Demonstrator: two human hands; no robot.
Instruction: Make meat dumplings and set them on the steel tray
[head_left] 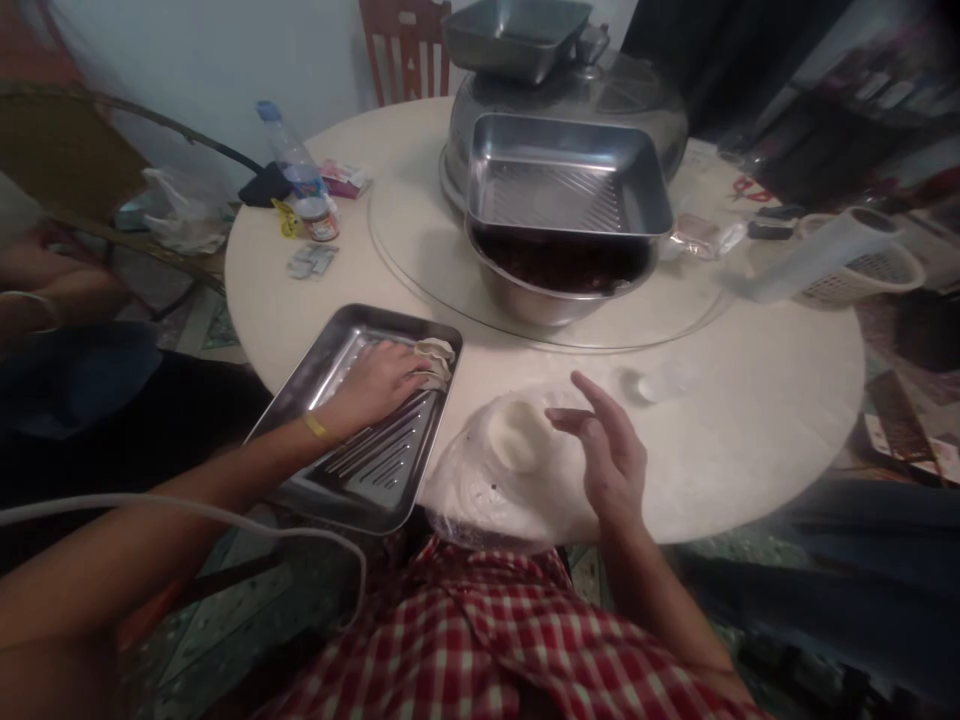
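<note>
My left hand (382,380) reaches into a ribbed metal tray (360,492), its fingertips closed on a pale folded dumpling (430,378) by the tray's right wall. Another pale dumpling (435,348) lies close against it, and the fingers partly cover both. My right hand (611,450) hovers empty with fingers apart, just right of a small pile of round dough wrappers (517,437). The wrappers rest on a clear plastic bag (465,480) at the table's front edge.
Behind stands a steel bowl of dark filling (555,268), partly covered by a second metal tray (570,180). A small white dish (651,387), a plastic roll (832,255), a jar (318,219) and a bottle (289,155) are on the table (757,430). People sit at both sides.
</note>
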